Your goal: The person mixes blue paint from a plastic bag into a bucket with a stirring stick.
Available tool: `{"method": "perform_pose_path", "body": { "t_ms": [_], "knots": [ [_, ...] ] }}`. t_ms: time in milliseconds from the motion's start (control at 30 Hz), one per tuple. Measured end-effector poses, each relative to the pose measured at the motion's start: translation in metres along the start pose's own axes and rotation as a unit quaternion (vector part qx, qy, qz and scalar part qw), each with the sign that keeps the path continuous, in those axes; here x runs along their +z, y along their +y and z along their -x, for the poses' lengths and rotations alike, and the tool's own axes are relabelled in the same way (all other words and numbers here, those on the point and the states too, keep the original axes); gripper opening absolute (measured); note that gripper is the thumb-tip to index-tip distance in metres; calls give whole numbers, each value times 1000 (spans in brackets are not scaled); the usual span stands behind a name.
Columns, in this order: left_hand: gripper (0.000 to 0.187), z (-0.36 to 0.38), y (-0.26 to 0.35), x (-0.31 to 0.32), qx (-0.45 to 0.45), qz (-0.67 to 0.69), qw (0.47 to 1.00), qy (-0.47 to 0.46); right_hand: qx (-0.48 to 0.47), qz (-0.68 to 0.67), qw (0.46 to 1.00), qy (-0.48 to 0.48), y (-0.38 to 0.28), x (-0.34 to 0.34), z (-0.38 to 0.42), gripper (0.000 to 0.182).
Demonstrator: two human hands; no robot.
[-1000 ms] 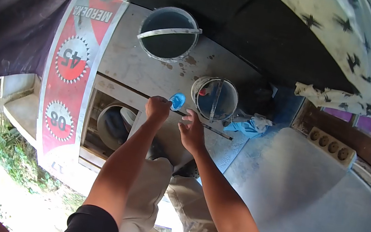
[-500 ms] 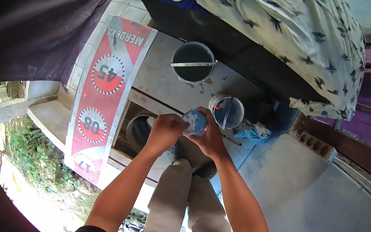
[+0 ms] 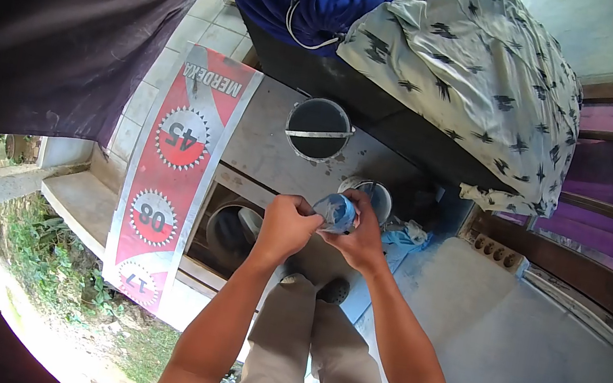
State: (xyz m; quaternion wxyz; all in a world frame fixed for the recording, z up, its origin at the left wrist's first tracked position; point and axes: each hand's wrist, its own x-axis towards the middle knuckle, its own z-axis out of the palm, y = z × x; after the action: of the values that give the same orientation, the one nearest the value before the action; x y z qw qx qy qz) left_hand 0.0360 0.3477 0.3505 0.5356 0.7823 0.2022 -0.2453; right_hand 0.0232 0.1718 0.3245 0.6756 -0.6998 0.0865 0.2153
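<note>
A small clear plastic cup with blue on it is held in front of me, above the floor and my feet. My right hand wraps round its right side and underside. On the opposite side, my left hand is closed, thumb and finger pinched at the cup's edge. Whether those fingertips hold a separate piece is too small to tell. Just behind the cup stands a pale bucket, partly hidden by my right hand.
A dark bucket with a pale handle stands farther back. Left lie a red-and-white banner and a dark round basin. A blue cloth or plastic and a power strip are to the right. Covered furniture lines the back.
The cup has turned: its blue-and-white face showed before, and now I see its clear wall. Both hands have shifted slightly right and down, and the camera view has moved a little.
</note>
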Motion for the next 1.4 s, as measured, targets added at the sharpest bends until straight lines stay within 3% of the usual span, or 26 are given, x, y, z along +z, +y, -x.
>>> {"method": "perform_pose_path", "body": {
  "t_ms": [133,233,300,333,367,433,467,533,667,733,800,933,1133,1200,1333,1400],
  "knots": [
    [24,-6,2,4,-20,76,997,-18,-6,-1,1000,4,-4,-7,-8,83],
    [37,-8,3,6,-73,134,987,-50,-7,-17,1000,-11,-14,-16,-16,83],
    [53,-7,-5,11,15,264,964,-10,2,53,997,-59,-21,-21,-20,81],
    [79,-4,-4,6,2,333,942,-50,4,53,997,-61,-20,-22,-23,81],
    [79,-4,-8,5,2,334,941,-48,22,-10,997,-76,-18,-23,-27,79],
    [100,1,-13,6,154,295,939,-83,46,-75,992,-88,-14,-27,-28,78],
    [100,1,-14,6,154,295,939,-83,64,-67,989,-112,-12,-31,-31,79],
    [119,-1,-8,3,96,259,956,-103,81,-59,985,-138,-19,-35,-34,80],
    [123,-5,5,-5,136,276,943,-125,156,-146,953,-217,-50,-46,-34,85],
    [130,-9,9,-12,144,274,934,-181,183,-196,930,-250,-55,-58,-36,86],
    [132,-13,20,-15,144,259,930,-219,243,-240,878,-336,-45,-71,-41,91],
    [135,-18,40,-18,140,245,914,-292,248,-261,856,-371,-35,-68,-46,97],
    [133,-25,39,-18,114,241,916,-301,245,-296,823,-418,-17,-66,-56,109],
    [132,-23,40,-22,127,237,924,-272,254,-250,848,-392,-17,-69,-56,96],
    [125,-23,36,-30,170,202,946,-188,231,-221,886,-335,-55,-59,-47,91],
    [125,-22,38,-33,162,154,962,-158,102,-24,971,-216,-52,-58,-43,86]
  ]
}}
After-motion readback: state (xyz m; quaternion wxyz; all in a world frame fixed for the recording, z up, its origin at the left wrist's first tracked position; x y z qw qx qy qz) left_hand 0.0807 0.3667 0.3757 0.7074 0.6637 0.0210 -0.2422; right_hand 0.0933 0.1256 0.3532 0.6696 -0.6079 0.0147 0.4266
